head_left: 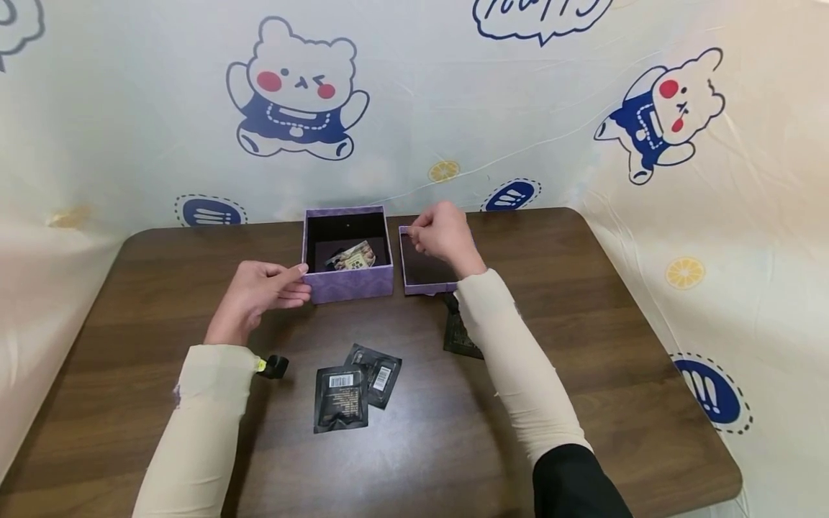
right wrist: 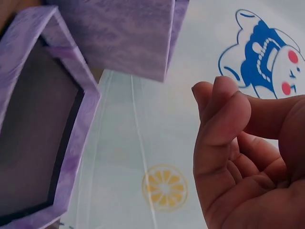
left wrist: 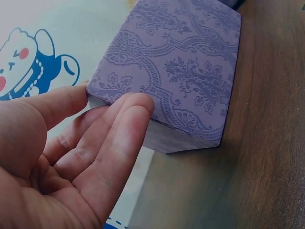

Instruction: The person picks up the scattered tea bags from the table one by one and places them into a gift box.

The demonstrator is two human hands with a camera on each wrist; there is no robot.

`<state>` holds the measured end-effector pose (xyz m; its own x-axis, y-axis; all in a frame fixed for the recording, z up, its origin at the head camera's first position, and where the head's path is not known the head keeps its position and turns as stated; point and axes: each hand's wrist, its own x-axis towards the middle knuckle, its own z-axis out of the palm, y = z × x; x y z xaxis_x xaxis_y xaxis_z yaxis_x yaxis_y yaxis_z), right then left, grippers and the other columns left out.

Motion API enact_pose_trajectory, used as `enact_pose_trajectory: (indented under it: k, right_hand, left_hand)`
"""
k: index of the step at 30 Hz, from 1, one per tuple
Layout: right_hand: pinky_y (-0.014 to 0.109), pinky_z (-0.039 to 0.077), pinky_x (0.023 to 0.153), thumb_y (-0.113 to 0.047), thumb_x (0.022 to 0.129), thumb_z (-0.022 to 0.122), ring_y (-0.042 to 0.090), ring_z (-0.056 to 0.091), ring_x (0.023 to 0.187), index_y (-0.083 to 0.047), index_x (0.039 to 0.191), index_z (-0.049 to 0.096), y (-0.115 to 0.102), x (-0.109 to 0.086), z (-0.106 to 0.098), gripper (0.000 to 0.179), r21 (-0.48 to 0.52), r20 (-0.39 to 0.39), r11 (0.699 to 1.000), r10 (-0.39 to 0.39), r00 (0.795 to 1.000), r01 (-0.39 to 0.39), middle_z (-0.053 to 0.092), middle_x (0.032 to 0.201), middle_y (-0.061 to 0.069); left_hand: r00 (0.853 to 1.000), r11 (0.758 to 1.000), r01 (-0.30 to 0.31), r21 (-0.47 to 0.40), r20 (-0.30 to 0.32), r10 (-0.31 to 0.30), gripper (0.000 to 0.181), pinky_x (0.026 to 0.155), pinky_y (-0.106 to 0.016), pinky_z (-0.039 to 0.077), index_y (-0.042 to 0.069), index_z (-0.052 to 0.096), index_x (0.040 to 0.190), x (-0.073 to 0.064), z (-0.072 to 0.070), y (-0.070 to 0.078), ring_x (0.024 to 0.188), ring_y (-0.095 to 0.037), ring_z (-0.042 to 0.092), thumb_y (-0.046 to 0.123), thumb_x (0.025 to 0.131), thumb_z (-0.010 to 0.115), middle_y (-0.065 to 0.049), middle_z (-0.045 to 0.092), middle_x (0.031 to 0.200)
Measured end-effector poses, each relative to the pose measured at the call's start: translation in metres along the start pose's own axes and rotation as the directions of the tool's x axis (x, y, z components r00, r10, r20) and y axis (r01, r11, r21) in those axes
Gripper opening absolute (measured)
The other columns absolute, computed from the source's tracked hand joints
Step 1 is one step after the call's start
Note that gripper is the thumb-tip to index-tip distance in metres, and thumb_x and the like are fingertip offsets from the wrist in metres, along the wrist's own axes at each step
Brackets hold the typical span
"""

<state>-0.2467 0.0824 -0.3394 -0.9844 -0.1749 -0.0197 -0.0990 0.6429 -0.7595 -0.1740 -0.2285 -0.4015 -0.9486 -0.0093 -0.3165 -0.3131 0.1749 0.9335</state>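
A purple patterned box [head_left: 352,286] stands without its cover near the table's back edge, a small printed packet [head_left: 358,257] lying inside. My left hand [head_left: 262,288] touches the box's left side with thumb and fairly straight fingers; the left wrist view shows the fingertips against the box [left wrist: 167,71]. To the right lies the shallow purple lid [head_left: 427,270], inner side up. Above that lid is my right hand [head_left: 443,232], its fingers curled toward the thumb. Nothing shows between those fingertips in the right wrist view, where the hand [right wrist: 238,143] is apart from box and lid.
Two black sachets with barcodes, a front one [head_left: 340,403] and one partly under it [head_left: 382,373], lie on the brown wooden table [head_left: 401,460]. Another dark sachet [head_left: 460,337] is partly hidden by my right sleeve. A printed curtain [head_left: 414,108] hangs behind.
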Motion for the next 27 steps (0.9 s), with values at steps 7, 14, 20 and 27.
enact_pose_trajectory:
  k: [7, 14, 20, 27]
  right_hand:
    - [0.028, 0.06, 0.056, -0.013, 0.093, 0.074, 0.024, 0.07, 0.065, -0.003, 0.082, 0.078, 0.028, -0.023, -0.016, 0.015, 0.058, 0.013, 0.998, 0.039, 0.999, -0.04, 0.071, 0.072, 0.007]
    - [0.041, 0.063, 0.065, -0.013, 0.094, 0.074, 0.029, 0.07, 0.068, -0.001, 0.084, 0.077, 0.049, -0.04, -0.028, 0.016, 0.05, 0.015, 0.996, 0.067, 0.998, -0.068, 0.07, 0.071, 0.008]
    - [0.031, 0.061, 0.061, -0.011, 0.093, 0.074, 0.032, 0.07, 0.07, -0.002, 0.083, 0.077, 0.068, -0.056, -0.035, 0.014, 0.081, 0.009, 0.99, 0.111, 0.994, -0.112, 0.071, 0.073, 0.009]
    - [0.038, 0.063, 0.065, -0.007, 0.094, 0.072, 0.032, 0.069, 0.069, 0.004, 0.09, 0.077, 0.093, -0.073, -0.036, 0.013, 0.115, 0.028, 0.981, 0.153, 0.988, -0.155, 0.071, 0.075, 0.011]
  left_hand:
    - [1.0, 1.0, 0.001, -0.006, 0.008, -0.001, 0.055, 0.08, -0.042, 0.06, -0.014, 0.061, 0.123, 0.0, 0.001, 0.001, 0.08, -0.026, 0.076, 0.032, 0.096, 0.071, -0.014, 0.075, 0.088]
    - [1.0, 1.0, 0.004, 0.015, -0.002, -0.004, 0.056, 0.077, -0.039, 0.061, -0.013, 0.061, 0.123, -0.001, 0.0, 0.001, 0.086, -0.031, 0.075, 0.034, 0.095, 0.072, -0.013, 0.075, 0.088]
    - [1.0, 1.0, 0.005, 0.021, 0.008, -0.005, 0.06, 0.08, -0.041, 0.06, -0.013, 0.06, 0.125, 0.0, -0.001, 0.0, 0.085, -0.029, 0.075, 0.036, 0.094, 0.073, -0.014, 0.076, 0.09]
    - [1.0, 1.0, -0.005, -0.008, 0.012, 0.005, 0.059, 0.08, -0.041, 0.06, -0.015, 0.059, 0.125, -0.001, 0.0, 0.0, 0.081, -0.025, 0.076, 0.034, 0.095, 0.072, -0.012, 0.076, 0.087]
